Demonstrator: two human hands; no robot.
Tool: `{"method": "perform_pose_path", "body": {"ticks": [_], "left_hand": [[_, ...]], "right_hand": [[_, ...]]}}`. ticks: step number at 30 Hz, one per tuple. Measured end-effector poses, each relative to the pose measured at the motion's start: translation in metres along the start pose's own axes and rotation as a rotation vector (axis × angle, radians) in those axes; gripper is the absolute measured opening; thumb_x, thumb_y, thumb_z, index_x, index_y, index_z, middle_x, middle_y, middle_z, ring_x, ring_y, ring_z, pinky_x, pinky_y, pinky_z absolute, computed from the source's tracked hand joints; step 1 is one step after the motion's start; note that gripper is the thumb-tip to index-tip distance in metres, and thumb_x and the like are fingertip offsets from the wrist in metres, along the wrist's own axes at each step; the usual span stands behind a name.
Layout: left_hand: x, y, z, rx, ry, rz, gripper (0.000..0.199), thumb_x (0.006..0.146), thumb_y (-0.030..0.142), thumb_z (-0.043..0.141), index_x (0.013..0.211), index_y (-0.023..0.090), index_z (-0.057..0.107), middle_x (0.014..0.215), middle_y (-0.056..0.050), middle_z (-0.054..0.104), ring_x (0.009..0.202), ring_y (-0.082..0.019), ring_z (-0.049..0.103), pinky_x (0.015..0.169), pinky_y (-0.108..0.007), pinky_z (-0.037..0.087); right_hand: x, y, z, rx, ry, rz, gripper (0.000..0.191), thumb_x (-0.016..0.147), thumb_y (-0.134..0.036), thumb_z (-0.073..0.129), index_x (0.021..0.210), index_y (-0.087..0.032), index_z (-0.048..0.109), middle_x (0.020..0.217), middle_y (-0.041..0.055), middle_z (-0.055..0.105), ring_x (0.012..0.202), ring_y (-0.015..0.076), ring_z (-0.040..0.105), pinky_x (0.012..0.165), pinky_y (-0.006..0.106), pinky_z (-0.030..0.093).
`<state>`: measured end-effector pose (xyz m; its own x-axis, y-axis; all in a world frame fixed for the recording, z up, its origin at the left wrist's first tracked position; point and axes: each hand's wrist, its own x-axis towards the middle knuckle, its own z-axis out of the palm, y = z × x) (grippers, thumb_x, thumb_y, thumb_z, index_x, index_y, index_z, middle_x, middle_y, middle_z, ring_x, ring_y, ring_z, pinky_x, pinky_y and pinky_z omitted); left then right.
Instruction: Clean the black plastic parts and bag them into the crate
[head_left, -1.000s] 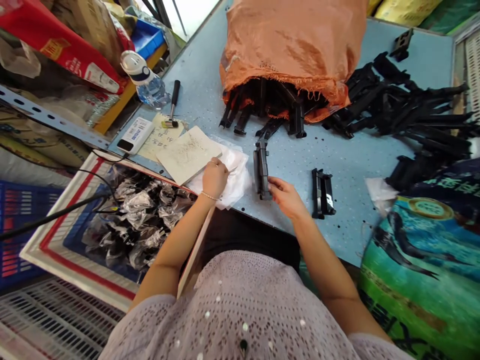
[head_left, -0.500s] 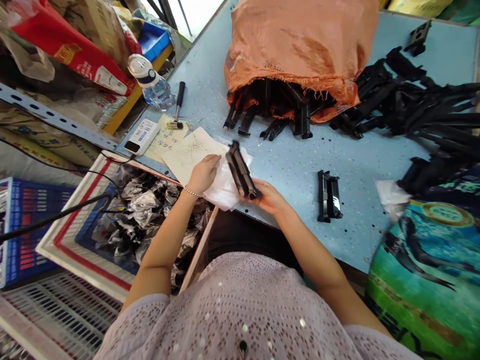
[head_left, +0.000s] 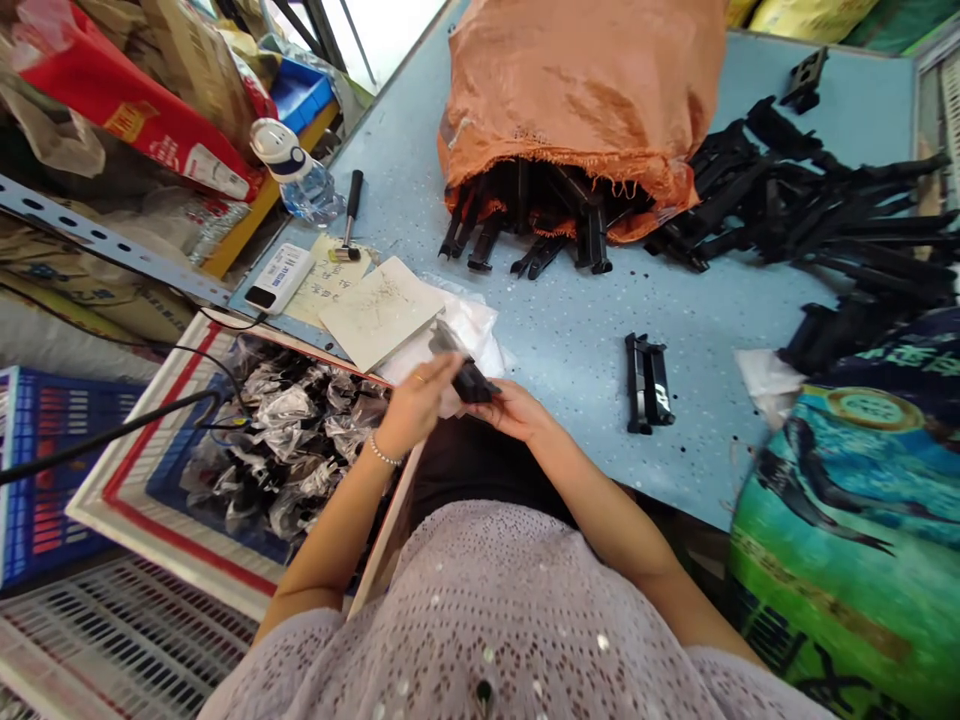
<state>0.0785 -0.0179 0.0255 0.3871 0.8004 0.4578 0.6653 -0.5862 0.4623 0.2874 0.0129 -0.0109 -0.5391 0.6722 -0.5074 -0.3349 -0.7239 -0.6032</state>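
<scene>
My hands meet over the table's front edge, holding a black plastic part [head_left: 474, 382] between them. My left hand [head_left: 420, 402] lies over its near side, partly hiding it, and my right hand [head_left: 516, 411] cradles it from the right. Its far end looks covered by a thin film, though motion blur hides the detail. Just behind them is a crumpled white plastic sheet [head_left: 469, 330], beside a beige square pad [head_left: 381, 312]. A paired black part [head_left: 648, 385] lies on the blue table to the right.
An orange woven sack [head_left: 577, 100] spills black parts, and a heap of them [head_left: 825, 215] lies to its right. A crate of film-wrapped parts [head_left: 285, 440] is at my left. A small hammer [head_left: 349, 212], a water bottle [head_left: 296, 175] and a white box [head_left: 279, 278] stand beyond it.
The black part has moved from the table, up over the white sheet, and now sits closer to me. My left hand has moved off the sheet and onto the part, beside my right hand.
</scene>
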Motion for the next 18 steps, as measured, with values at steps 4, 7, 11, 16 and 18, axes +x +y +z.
{"method": "perform_pose_path", "body": {"ticks": [4,7,11,16,18], "left_hand": [[-0.004,0.032,0.019,-0.150,-0.132,0.079,0.064,0.098,0.014,0.046,0.160,0.025,0.034,0.142,-0.016,0.059,0.130,-0.025,0.062,0.107,-0.045,0.057],[-0.012,0.055,-0.006,-0.127,-0.110,-0.033,0.053,0.097,0.022,0.055,0.149,0.028,0.051,0.127,-0.013,0.068,0.116,-0.025,0.069,0.101,-0.043,0.061],[-0.059,0.054,-0.097,-0.090,-0.254,-0.284,0.041,0.095,0.032,0.059,0.134,0.041,0.064,0.123,-0.005,0.072,0.112,-0.025,0.071,0.099,-0.041,0.061],[-0.147,-0.059,-0.175,0.257,-0.645,-0.863,0.021,0.080,0.044,0.054,0.084,0.039,0.075,0.091,0.006,0.080,0.091,-0.027,0.076,0.086,-0.042,0.061],[-0.167,-0.101,-0.182,0.474,-0.807,-1.113,0.015,0.072,0.034,0.055,0.066,0.029,0.067,0.069,0.003,0.076,0.083,-0.026,0.075,0.079,-0.037,0.058]], "right_hand": [[-0.021,-0.002,0.021,-0.593,0.296,-0.386,0.008,0.082,-0.026,0.068,0.088,-0.020,0.069,0.084,0.0005,0.070,0.085,0.0206,0.067,0.085,0.038,0.058],[-0.051,-0.006,0.032,-0.727,0.086,-0.415,0.022,0.088,-0.027,0.064,0.108,-0.024,0.073,0.101,0.0030,0.074,0.103,0.0239,0.068,0.100,0.045,0.053],[-0.096,-0.023,0.019,-0.700,-0.149,-0.287,0.034,0.096,-0.036,0.058,0.127,-0.026,0.069,0.118,0.0065,0.075,0.105,0.0225,0.071,0.099,0.046,0.055],[-0.146,-0.070,-0.060,-1.197,0.674,-0.430,0.040,0.098,-0.037,0.054,0.133,-0.020,0.064,0.124,0.0142,0.071,0.111,0.0275,0.068,0.101,0.047,0.050],[-0.159,-0.084,-0.095,-1.486,0.978,-0.275,0.048,0.096,-0.036,0.057,0.136,-0.011,0.060,0.126,0.0220,0.067,0.114,0.0340,0.065,0.097,0.049,0.049]]}}
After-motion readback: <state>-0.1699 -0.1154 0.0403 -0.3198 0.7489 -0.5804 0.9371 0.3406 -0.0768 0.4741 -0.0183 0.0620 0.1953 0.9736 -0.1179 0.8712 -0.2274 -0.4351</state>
